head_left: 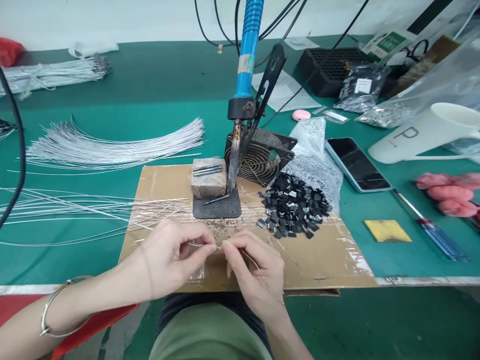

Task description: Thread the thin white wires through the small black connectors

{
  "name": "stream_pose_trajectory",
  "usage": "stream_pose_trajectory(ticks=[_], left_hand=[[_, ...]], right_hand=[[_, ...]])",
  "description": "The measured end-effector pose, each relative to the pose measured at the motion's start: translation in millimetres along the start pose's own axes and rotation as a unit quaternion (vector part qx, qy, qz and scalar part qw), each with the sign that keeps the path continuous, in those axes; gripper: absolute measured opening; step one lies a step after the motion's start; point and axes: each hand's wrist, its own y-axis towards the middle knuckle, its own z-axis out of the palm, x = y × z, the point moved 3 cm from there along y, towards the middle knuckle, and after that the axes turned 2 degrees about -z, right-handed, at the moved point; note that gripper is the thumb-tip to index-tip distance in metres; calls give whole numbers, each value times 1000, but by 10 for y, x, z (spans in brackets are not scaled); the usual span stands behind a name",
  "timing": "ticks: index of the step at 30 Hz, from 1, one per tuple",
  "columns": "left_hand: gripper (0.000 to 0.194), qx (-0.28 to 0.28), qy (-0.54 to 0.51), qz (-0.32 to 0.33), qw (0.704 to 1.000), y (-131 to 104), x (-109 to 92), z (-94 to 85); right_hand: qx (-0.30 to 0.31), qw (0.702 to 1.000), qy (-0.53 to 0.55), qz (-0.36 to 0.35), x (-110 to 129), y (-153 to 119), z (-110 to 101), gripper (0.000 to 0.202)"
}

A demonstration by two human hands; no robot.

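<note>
Thumb and forefinger of my left hand [183,255] are pinched on a thin white wire, just above the cardboard [315,260]. Close beside it, my right hand [255,265] is also closed, fingertips together, with a thin wire [252,259] running back over its palm. The fingertips of both hands nearly touch, and what lies between them is too small to make out. Beyond the hands stands a soldering iron with a blue handle [247,60], its tip down by a grey block [209,185] on a black plate [228,207]. Black connectors [294,205] lie heaped to the right.
Loose white wires [93,210] and a fanned bundle [120,147] lie left. A fan [258,162] sits behind the iron. On the right are a phone [358,165], a yellow sponge [387,230], a screwdriver [440,240] and a white mug [431,132].
</note>
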Motion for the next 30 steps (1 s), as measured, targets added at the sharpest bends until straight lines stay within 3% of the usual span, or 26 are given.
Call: stream_pose_trajectory(ticks=[7,15,21,30], left_hand=[[28,-5,-100,-13,995,82,79,-10],[28,-36,-174,-15,984,107,108,10],[25,-53,-197,-30,978,86,109,18],[27,-63,-188,-46,979,74,114,41]], right_hand=[[-38,995,64,59,-57,16,24,12],[-60,993,75,70,-53,3,47,13],[-91,988,116,48,-83,-40,0,31],[-83,953,259,137,-113,-25,190,12]])
